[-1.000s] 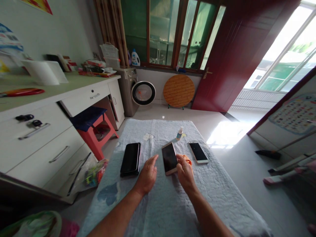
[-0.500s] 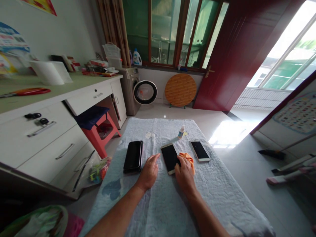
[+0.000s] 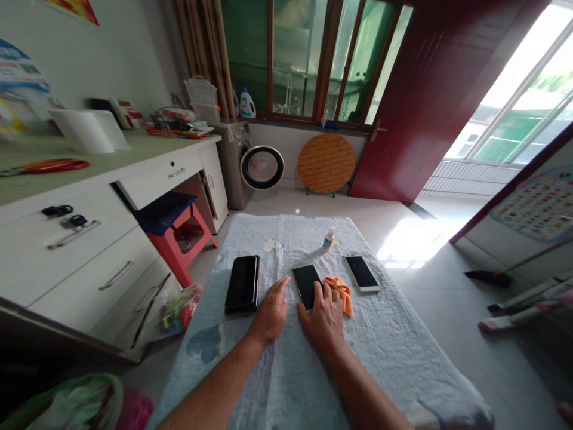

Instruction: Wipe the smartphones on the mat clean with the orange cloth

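Since the frame half a second ago, the right hand [image 3: 326, 316] has come left off the orange cloth [image 3: 342, 295] and over the near half of the middle phone [image 3: 304, 280]; the left hand [image 3: 271, 310] stays put. That phone lies around the middle of the surface [image 3: 403, 358], directly under and ahead of the right fingers, the nearer pair. Its long axis runs away from the person, the far end angled toward the surface's far left corner. Right fingers are part spread, the thumb by the phone's near left edge; whether they grip it I cannot tell. Left fingers are straight, close together and holding nothing, just left of the phone.

Glossy dark glass in a pale frame contrasts with the crumpled, soft cloth and the wrinkled, quilted blue cover [image 3: 273, 233]. A thick black phone [image 3: 242, 282] lies toward the left edge, a slim white phone [image 3: 362, 274] near the right.
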`<state>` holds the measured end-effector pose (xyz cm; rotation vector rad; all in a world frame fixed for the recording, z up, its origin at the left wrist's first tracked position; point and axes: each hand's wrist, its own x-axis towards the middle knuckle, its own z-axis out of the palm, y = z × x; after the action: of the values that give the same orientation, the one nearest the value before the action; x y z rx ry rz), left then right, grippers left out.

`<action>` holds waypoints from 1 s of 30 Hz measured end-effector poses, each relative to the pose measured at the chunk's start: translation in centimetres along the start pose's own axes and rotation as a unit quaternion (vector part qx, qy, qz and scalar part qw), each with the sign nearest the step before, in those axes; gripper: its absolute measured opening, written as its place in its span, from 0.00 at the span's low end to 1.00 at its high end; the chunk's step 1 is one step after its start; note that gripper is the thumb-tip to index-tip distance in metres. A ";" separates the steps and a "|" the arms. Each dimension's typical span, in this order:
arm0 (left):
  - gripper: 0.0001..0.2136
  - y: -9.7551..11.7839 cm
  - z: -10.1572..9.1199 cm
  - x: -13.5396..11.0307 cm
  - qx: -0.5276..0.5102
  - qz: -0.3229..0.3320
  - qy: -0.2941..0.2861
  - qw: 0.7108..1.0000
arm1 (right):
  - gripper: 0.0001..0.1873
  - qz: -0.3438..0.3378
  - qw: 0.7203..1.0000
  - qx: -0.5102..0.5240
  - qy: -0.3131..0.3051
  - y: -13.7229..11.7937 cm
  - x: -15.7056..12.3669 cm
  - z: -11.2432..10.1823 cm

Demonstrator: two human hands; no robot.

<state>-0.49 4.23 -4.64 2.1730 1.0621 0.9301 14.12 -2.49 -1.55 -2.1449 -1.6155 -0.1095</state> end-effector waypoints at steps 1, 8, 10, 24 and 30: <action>0.25 -0.1 0.0 0.0 0.002 0.004 -0.003 1.000 | 0.32 0.002 1.000 0.003 0.000 0.0 0.1 0.0; 0.25 -0.1 0.0 -0.1 0.006 0.004 0.014 1.000 | 0.34 -0.005 0.999 0.033 0.019 -0.1 -0.1 -1.0; 0.25 0.1 -0.2 -0.1 0.004 -0.001 0.016 1.000 | 0.33 -0.016 0.998 0.049 0.028 0.0 -0.3 -1.6; 0.21 0.8 -0.2 0.0 0.067 0.048 -0.024 0.996 | 0.32 0.056 0.985 -0.007 0.165 12.9 7.1 -5.8; 0.18 1.2 -0.5 0.1 0.088 0.057 -0.029 0.994 | 0.31 0.079 0.987 -0.012 0.141 14.9 7.1 -3.2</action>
<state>-0.29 3.71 -3.40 2.4121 1.0372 0.8448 30.79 -0.55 -0.92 -2.1540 -1.2856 -0.3657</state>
